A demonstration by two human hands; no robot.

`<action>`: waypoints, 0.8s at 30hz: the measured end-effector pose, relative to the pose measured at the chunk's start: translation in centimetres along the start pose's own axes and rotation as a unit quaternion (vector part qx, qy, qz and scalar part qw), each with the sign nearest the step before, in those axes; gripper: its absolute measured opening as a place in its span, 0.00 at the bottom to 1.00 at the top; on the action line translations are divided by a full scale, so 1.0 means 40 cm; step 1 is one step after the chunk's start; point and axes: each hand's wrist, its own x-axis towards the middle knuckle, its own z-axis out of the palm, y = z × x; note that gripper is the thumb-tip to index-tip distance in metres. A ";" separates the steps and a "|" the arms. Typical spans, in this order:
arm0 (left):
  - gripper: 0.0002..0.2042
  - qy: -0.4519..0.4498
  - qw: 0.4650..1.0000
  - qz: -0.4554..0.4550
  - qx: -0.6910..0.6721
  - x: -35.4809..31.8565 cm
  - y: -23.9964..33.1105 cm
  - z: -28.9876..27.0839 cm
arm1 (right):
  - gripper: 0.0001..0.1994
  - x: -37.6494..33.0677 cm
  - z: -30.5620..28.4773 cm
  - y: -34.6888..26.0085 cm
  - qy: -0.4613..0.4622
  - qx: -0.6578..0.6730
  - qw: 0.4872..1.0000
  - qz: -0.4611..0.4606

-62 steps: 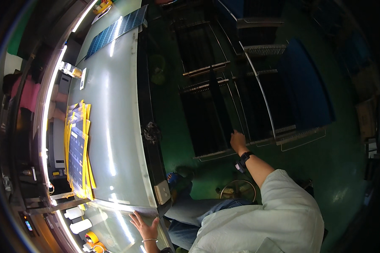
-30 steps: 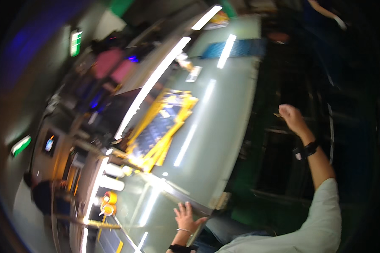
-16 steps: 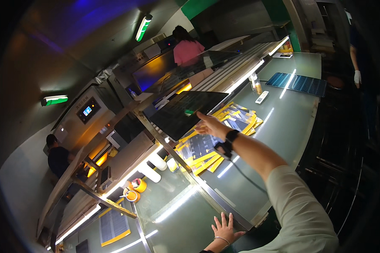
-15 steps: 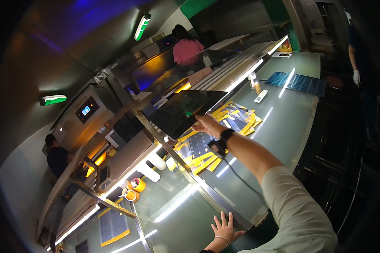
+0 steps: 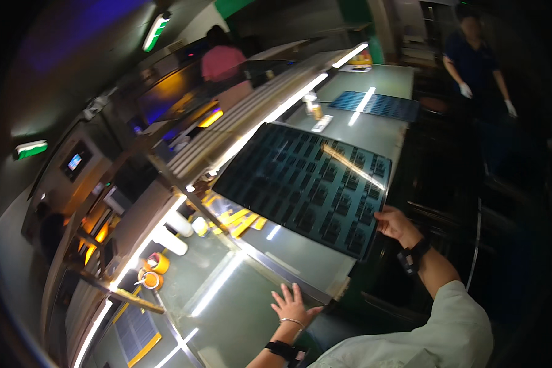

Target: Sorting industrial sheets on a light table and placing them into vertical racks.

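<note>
A large dark teal film sheet (image 5: 300, 187) with rows of small printed patterns hangs tilted above the glass-topped light table (image 5: 227, 325). My right hand (image 5: 396, 222) pinches its right edge, thumb and fingers closed on it. Part of a pile of yellow-edged sheets (image 5: 243, 221) shows beyond the film's lower left corner; the film hides the rest. My left hand (image 5: 292, 306) is open with fingers spread, over the near part of the table and holding nothing.
Another patterned teal sheet (image 5: 374, 106) lies at the table's far end. White rolls (image 5: 170, 239), tape rolls (image 5: 157, 264) and an orange cup (image 5: 151, 280) stand along the lit shelf (image 5: 230, 144). A person wearing white gloves (image 5: 472, 61) is at far right; another in pink (image 5: 222, 64) is behind the shelf.
The film sheet has come from the shelf side toward me and to the right, turning its patterned face into view. My left hand stays spread; the gloved person shows more fully.
</note>
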 end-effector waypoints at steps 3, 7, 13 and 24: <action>0.54 -0.016 1.000 0.004 -0.017 0.038 0.007 0.019 | 0.04 -0.051 -0.120 0.067 0.068 -0.053 0.995 0.043; 0.57 -0.017 0.999 -0.005 -0.036 0.008 -0.018 0.009 | 0.19 -0.095 -0.181 0.140 0.027 -0.298 0.940 0.165; 0.56 -0.025 1.000 -0.002 -0.009 0.008 -0.022 0.037 | 0.08 -0.419 -0.454 -0.185 0.286 -0.525 0.791 -0.129; 0.51 0.016 0.993 0.069 0.096 0.092 -0.155 0.117 | 0.29 -1.225 -0.964 -0.200 0.669 -0.687 0.202 0.198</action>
